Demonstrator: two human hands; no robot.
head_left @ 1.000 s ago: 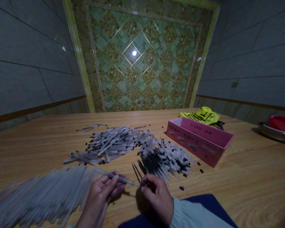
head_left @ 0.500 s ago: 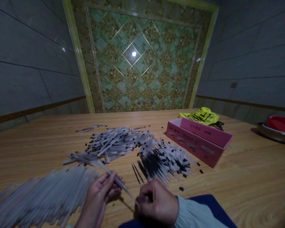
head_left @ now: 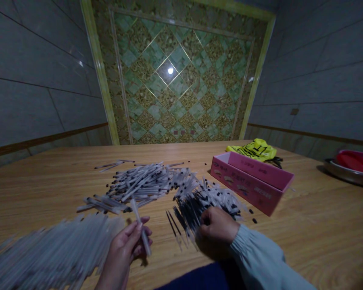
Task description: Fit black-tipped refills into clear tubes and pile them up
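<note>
My left hand (head_left: 130,243) grips a clear, narrow plastic tube (head_left: 141,229) between thumb and fingers, its far end tilted up. My right hand (head_left: 219,226) is closed in a pinch at the edge of a heap of thin black-ended sticks (head_left: 189,211); whatever lies between its fingertips is hidden. A few such sticks (head_left: 173,225) lie apart, between the two hands. Behind my left hand is a pile of tubes with dark ends (head_left: 142,183). Many clear tubes (head_left: 54,251) are spread side by side at the lower left, blurred.
Small black caps (head_left: 254,220) are scattered right of the heap. An open pink box (head_left: 245,183) stands at the right, with a yellow plastic bag (head_left: 255,150) behind it. A metal tray (head_left: 347,172) with a red item sits at the far right of the wooden table (head_left: 317,225).
My right hand has moved away from the tube in my left hand, up and right to the black-ended sticks. The tube now points more steeply upward.
</note>
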